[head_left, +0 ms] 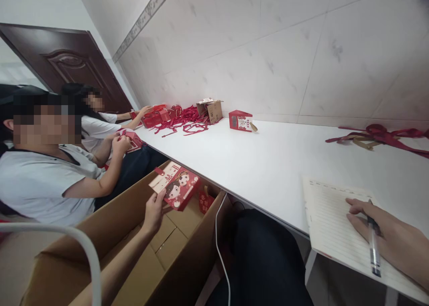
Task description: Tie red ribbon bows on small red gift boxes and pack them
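Observation:
My left hand (156,211) is closed on a red and cream gift box (179,185) printed with two cartoon figures. It holds the gift box tilted above the open cardboard carton (134,234), thumb on the near side. A second red piece with a floral print (205,201) shows inside the carton by its right wall. Over on the right, my right hand (378,230) rests on a lined notebook (325,216) with a pen (373,248) held between its fingers. The notebook lies open at the table's front edge.
On the white table (268,163) stand a small red and white box (240,121) and a small brown carton (214,111) beside piled red ribbons (191,116). More ribbon (378,136) lies right. Two people sit left, hands on red boxes. A white cable (217,234) hangs by the carton.

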Action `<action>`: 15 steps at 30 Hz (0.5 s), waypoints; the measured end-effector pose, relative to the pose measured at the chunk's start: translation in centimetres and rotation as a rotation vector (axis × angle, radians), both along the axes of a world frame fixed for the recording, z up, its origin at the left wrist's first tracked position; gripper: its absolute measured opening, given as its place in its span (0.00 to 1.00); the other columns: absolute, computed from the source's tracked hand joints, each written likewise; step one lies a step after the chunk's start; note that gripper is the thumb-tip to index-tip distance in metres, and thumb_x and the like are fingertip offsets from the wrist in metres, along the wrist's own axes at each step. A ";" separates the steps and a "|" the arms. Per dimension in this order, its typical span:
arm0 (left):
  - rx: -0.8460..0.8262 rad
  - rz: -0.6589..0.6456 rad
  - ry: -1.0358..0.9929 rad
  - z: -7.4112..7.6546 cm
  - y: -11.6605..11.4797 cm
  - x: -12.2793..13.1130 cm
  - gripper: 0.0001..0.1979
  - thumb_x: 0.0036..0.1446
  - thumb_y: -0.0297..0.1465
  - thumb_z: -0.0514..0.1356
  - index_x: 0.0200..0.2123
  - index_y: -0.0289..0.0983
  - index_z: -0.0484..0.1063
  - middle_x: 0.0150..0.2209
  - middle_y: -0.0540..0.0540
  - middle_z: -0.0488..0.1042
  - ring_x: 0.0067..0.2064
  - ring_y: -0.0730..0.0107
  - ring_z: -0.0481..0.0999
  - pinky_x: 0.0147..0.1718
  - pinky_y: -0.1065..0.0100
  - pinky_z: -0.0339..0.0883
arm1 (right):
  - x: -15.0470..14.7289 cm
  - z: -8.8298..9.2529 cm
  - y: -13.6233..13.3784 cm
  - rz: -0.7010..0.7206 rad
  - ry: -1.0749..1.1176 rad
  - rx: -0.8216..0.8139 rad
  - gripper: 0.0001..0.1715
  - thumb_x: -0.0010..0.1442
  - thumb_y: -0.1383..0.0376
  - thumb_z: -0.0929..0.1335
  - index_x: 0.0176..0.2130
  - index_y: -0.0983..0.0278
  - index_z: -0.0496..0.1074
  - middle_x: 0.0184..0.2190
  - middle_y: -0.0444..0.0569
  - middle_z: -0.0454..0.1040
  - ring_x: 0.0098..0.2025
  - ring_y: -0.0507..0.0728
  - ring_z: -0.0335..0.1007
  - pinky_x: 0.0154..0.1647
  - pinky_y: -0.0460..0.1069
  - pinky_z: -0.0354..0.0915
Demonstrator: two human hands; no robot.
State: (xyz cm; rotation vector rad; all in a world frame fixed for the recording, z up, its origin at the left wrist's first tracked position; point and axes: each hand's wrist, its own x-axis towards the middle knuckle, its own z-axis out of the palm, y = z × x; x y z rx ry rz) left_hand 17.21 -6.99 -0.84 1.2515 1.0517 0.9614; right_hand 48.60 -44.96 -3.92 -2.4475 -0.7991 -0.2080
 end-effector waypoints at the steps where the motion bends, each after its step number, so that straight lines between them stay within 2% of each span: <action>1: 0.152 -0.009 0.105 -1.3 1.3 -1.3 0.15 0.52 0.32 0.60 0.44 0.35 0.68 0.40 0.44 0.76 0.39 0.65 0.77 0.35 0.69 0.72 | -0.1 0.2 0.0 0.010 0.073 0.009 0.17 0.43 0.51 0.61 0.31 0.57 0.66 0.39 0.53 0.77 0.39 0.65 0.75 0.33 0.55 0.70; 3: 0.348 -0.128 0.276 -3.6 3.2 -3.6 0.17 0.46 0.35 0.64 0.40 0.35 0.69 0.42 0.42 0.76 0.47 0.58 0.74 0.46 0.65 0.68 | -0.2 0.6 0.0 0.009 0.161 0.023 0.17 0.43 0.52 0.63 0.32 0.57 0.66 0.40 0.56 0.76 0.40 0.67 0.74 0.36 0.56 0.68; 6: 0.365 -0.306 0.372 -6.2 4.1 -5.1 0.16 0.45 0.35 0.63 0.38 0.35 0.70 0.40 0.42 0.76 0.46 0.57 0.74 0.50 0.62 0.64 | -0.4 1.0 0.1 0.004 0.170 0.030 0.16 0.42 0.53 0.63 0.32 0.56 0.65 0.38 0.57 0.76 0.38 0.67 0.73 0.34 0.57 0.67; 8: 0.290 -0.361 0.331 -7.3 3.4 -4.4 0.14 0.46 0.32 0.62 0.38 0.35 0.70 0.40 0.43 0.76 0.46 0.58 0.74 0.50 0.63 0.65 | -0.5 1.2 0.1 0.000 0.169 0.028 0.17 0.42 0.52 0.62 0.32 0.57 0.64 0.37 0.57 0.76 0.38 0.67 0.73 0.34 0.57 0.66; 11: 0.179 -0.424 0.272 -8.5 1.4 -2.0 0.14 0.44 0.28 0.62 0.38 0.38 0.71 0.39 0.46 0.76 0.46 0.61 0.74 0.48 0.67 0.65 | -0.7 1.5 0.2 -0.015 0.195 0.005 0.19 0.42 0.52 0.61 0.34 0.58 0.64 0.39 0.57 0.75 0.39 0.67 0.73 0.35 0.57 0.66; 13: 0.141 -0.484 0.283 -9.2 0.3 -0.3 0.14 0.42 0.25 0.63 0.36 0.41 0.71 0.36 0.50 0.76 0.43 0.64 0.75 0.46 0.68 0.67 | -0.8 1.5 0.2 -0.003 0.192 0.008 0.20 0.44 0.52 0.61 0.36 0.59 0.65 0.38 0.58 0.75 0.39 0.67 0.73 0.36 0.56 0.66; 15: 0.141 -0.532 0.306 -9.9 -0.3 1.1 0.11 0.39 0.24 0.63 0.30 0.41 0.72 0.30 0.51 0.75 0.38 0.64 0.74 0.41 0.68 0.68 | -0.9 1.2 0.1 0.041 0.145 0.036 0.20 0.48 0.53 0.60 0.38 0.61 0.65 0.39 0.58 0.74 0.40 0.66 0.72 0.39 0.56 0.66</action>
